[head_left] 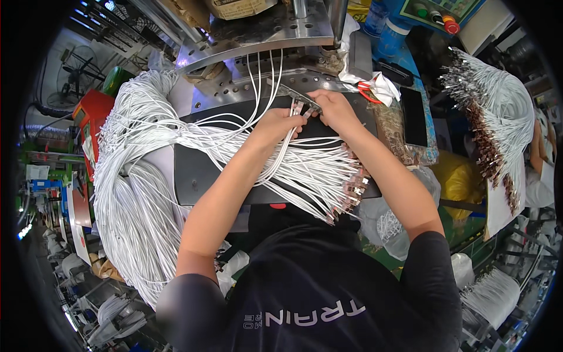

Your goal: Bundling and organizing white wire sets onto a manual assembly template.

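Workshop or factory floor, by its gear. Perforated steel machine frame (249,42) at far edge of dark surface (190,182); push-button panel (436,16) beyond far right corner; white cables (138,205) massed past left edge; fan (80,69) beyond far left corner.

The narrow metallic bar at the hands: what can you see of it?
The bar looks like grey metal, with details along it too fine to name. It slants down rightward near the far edge of the black mat. The right hand grips its lower right end; the left hand, just below, holds white cables.
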Action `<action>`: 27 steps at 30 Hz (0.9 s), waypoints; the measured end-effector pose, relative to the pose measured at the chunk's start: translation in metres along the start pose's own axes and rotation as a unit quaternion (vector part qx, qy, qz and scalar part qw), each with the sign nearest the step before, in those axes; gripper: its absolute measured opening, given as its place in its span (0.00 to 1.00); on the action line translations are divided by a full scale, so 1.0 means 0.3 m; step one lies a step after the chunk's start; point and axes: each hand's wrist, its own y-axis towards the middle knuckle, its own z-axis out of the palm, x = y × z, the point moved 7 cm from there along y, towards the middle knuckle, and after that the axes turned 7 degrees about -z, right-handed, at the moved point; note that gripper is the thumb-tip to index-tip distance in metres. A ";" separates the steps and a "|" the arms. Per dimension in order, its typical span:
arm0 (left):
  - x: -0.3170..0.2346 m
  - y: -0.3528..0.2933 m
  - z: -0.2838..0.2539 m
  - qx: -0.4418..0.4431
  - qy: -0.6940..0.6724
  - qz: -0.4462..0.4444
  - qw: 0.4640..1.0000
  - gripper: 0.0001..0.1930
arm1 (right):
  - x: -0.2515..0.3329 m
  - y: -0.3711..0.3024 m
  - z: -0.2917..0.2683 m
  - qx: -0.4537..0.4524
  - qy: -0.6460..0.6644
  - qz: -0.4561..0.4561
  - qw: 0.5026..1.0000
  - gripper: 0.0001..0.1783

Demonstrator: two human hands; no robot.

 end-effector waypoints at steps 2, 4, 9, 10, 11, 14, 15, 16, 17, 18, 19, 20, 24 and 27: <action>-0.003 -0.004 0.006 0.000 -0.006 0.005 1.000 0.08 | 0.008 -0.004 0.011 0.009 -0.011 -0.027 1.000 0.17; -0.003 -0.011 0.001 0.000 -0.044 0.004 0.999 0.09 | 0.030 -0.009 0.014 0.020 -0.054 -0.074 0.996 0.17; 0.014 -0.019 -0.056 -0.012 -0.091 -0.037 0.995 0.11 | 0.020 -0.011 -0.031 0.000 -0.056 0.002 0.998 0.17; 0.007 -0.016 -0.048 0.022 -0.096 -0.025 0.995 0.11 | 0.018 -0.012 -0.029 0.016 -0.056 0.015 0.998 0.17; 0.010 -0.009 -0.051 0.014 -0.081 -0.028 0.996 0.11 | 0.027 -0.011 -0.022 0.032 -0.060 0.000 0.998 0.17; 0.017 0.009 -0.045 -0.001 -0.051 -0.034 0.998 0.12 | 0.040 -0.017 -0.001 0.063 -0.067 -0.031 0.995 0.17; 0.018 0.013 -0.045 -0.012 -0.052 -0.035 0.998 0.12 | 0.044 -0.019 0.003 0.069 -0.106 -0.049 0.991 0.17; 0.019 0.015 -0.043 -0.023 -0.053 -0.036 0.998 0.12 | 0.047 -0.021 0.008 0.075 -0.144 -0.066 0.985 0.17; 0.016 0.012 -0.038 -0.013 -0.058 -0.034 0.998 0.12 | 0.039 -0.025 0.017 0.099 -0.184 -0.065 0.976 0.16; 0.016 0.008 -0.045 -0.035 -0.056 -0.038 0.997 0.12 | 0.044 -0.024 0.010 0.082 -0.182 -0.083 0.976 0.16; 0.012 0.002 -0.046 -0.034 -0.058 -0.036 0.997 0.12 | 0.035 -0.022 -0.001 0.065 -0.146 -0.069 0.985 0.16; 0.008 -0.004 -0.046 -0.033 -0.061 -0.036 0.997 0.12 | 0.025 -0.019 -0.013 0.047 -0.109 -0.053 0.992 0.16; 0.001 -0.019 -0.039 -0.031 -0.069 -0.038 0.996 0.12 | 0.015 -0.009 -0.005 0.071 -0.062 -0.051 0.994 0.17; 0.001 -0.012 -0.036 -0.033 -0.087 -0.029 0.995 0.12 | 0.039 -0.011 0.002 0.090 -0.078 -0.075 0.990 0.18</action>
